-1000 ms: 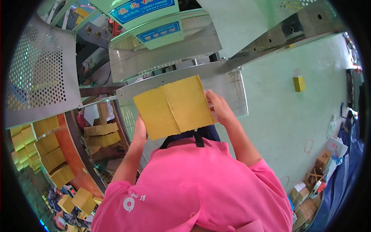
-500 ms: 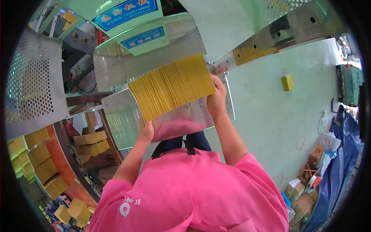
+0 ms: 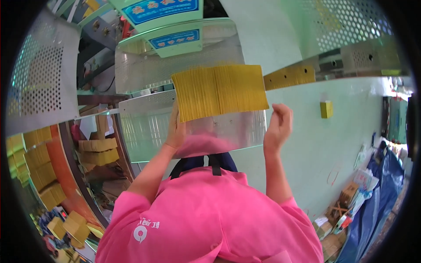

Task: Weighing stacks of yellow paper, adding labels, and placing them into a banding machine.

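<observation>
A thick stack of thin yellow paper sheets point(image 3: 221, 93) stands on edge in a row above the shiny metal tray point(image 3: 149, 116) in front of me. My left hand point(image 3: 176, 131) is at the stack's left end, its fingers partly hidden behind the sheets and its thumb by the lower corner. Just past the right end, my right hand point(image 3: 279, 125) is apart from the stack. Its fingers are loosely curled, with a gap to the thumb, and nothing shows in them.
Beyond the tray is a perforated metal guard point(image 3: 180, 65) below a pale green machine panel. A long metal rail point(image 3: 324, 70) runs off to the right. One yellow block point(image 3: 326, 109) rests on the green floor. Cardboard boxes point(image 3: 348, 193) and a blue tarp point(image 3: 372, 210) lie lower right.
My right hand has let go of the stack's right end and moved away to the right. The stack has shifted right and tilts less, with my left hand still at its left end.
</observation>
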The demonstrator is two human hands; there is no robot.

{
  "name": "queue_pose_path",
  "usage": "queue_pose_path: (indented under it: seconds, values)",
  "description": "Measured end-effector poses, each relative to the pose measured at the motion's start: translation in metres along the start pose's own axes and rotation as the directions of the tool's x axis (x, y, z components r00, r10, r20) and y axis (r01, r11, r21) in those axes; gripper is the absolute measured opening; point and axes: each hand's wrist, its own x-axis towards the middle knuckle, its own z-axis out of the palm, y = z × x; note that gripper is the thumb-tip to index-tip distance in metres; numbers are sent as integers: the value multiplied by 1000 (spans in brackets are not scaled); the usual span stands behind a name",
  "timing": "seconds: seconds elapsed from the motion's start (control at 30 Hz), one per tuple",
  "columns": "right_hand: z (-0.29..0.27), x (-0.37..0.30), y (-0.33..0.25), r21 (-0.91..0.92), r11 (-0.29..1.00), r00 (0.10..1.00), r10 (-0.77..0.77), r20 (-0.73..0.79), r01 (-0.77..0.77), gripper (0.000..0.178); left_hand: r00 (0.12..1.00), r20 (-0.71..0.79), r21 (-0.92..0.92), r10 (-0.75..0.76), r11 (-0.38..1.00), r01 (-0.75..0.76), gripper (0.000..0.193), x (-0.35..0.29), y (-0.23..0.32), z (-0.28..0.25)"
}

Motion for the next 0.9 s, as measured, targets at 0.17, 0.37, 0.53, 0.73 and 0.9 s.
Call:
queue_pose_path:
  seconds: [0.17,0.37,0.53,0.73,0.9]
  values:
    - [19,40,-141,-35,786,662,-495,563,617,62,996,68,-359,-53,930,74,53,2,35,-14]
    - [56,74,-74,-253,662,564,-308,767,706,72,997,38,-336,-74,938,83,60,-1,55,1]
    - [64,82,-120,-202,661,562,-391,729,722,72,1000,-11,-320,-9,948,5,61,3,64,3]
    - [86,87,-76,-267,603,531,-314,787,752,73,999,3,-312,34,950,-31,56,14,57,2]
    - [79,87,-119,-175,622,555,-492,671,764,71,997,-48,-524,62,848,-78,56,-3,50,1]
